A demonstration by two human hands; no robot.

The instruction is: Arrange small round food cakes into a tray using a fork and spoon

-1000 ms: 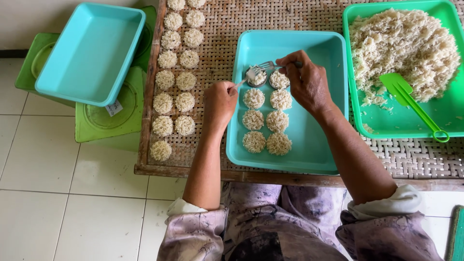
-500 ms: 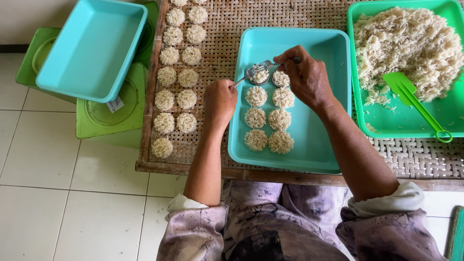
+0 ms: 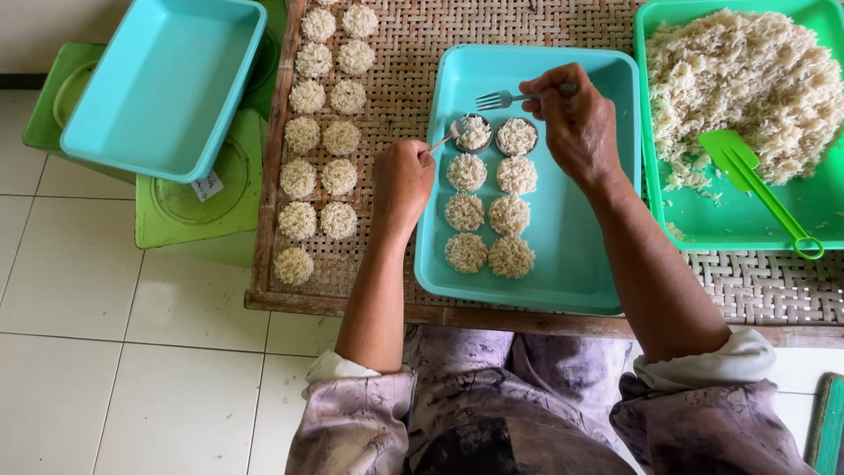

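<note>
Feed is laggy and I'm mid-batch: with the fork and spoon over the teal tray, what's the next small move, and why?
Probably press the noodle mound flat with the spoon in the left hand. It sits in a small round mould under the spoon tip, while the fork in the right hand hangs clear above.

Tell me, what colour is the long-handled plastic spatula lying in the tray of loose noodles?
Bright green plastic spatula, matching its green tray; the head view shows it.

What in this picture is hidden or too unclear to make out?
Head view, the only one:
- Left hand: its closed fingers hide the handle of the thin utensil it holds.
- Right hand: covers most of the fork handle.
- Green tray of shredded mix: cut off by the top and right edges.
- Rows of patties: run past the top edge.
</note>
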